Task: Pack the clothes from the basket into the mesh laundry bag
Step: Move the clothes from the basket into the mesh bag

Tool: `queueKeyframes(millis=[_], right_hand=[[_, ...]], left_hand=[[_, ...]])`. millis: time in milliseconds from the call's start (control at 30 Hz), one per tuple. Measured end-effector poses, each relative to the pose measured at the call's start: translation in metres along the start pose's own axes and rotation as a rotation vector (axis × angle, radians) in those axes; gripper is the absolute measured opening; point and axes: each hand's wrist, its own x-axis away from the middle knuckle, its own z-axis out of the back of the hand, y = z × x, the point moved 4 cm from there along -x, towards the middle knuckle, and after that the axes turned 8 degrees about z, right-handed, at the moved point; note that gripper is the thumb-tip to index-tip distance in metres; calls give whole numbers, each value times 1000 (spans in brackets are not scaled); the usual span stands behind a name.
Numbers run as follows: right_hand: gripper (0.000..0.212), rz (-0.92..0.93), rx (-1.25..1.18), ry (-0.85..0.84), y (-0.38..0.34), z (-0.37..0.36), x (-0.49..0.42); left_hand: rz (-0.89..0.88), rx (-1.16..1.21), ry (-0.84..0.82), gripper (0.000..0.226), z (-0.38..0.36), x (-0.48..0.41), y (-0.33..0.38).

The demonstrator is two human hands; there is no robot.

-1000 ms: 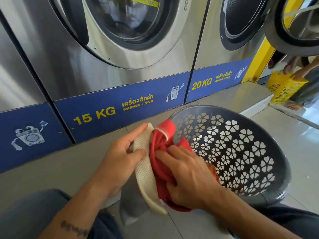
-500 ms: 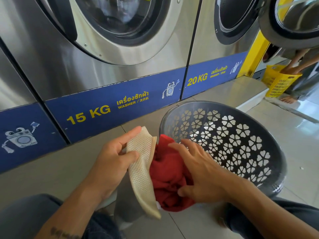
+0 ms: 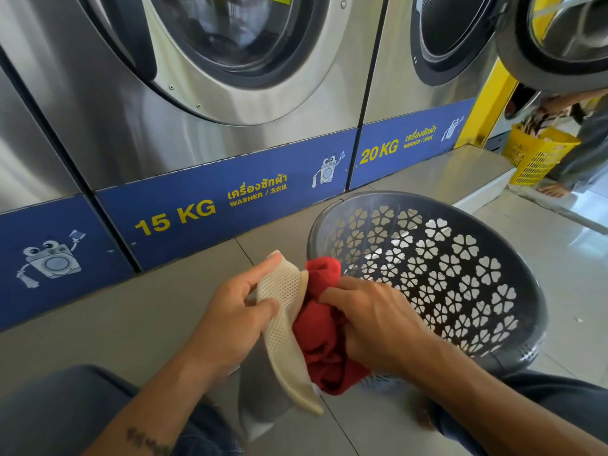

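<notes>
On the laundromat floor, low at six o'clock, a seated person's left hand [image 3: 230, 324] pinches the cream mesh laundry bag [image 3: 286, 324] by its rim, apparently to keep the mouth open. The right hand [image 3: 378, 327], fingers curled round a red garment [image 3: 322, 340], presses it in from the bag's three o'clock. The grey basket [image 3: 529, 284], tipped toward the person at four o'clock, seemingly for easy reach, looks empty. Steel washers [image 3: 230, 93] line twelve o'clock, and a yellow basket [image 3: 533, 156] stands at two.
</notes>
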Motion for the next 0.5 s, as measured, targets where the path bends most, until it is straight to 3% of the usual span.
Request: queueKeyframes(millis=[133,200,400,500], right_hand=[[25,87,-25,139,-29,-12,-9],[27,96,-53,134,-44,-32,-11],[69,40,-257,-301,-69,-145,-18],[76,-53,-415,-387,-76,-184,-20]], left_hand=[[45,65,4,62,-1,9,-18],[116,83,47,63,7,13,-37],[367,-373,145,64,38,10,-107],[356,-581,175,68,47,10,-115]])
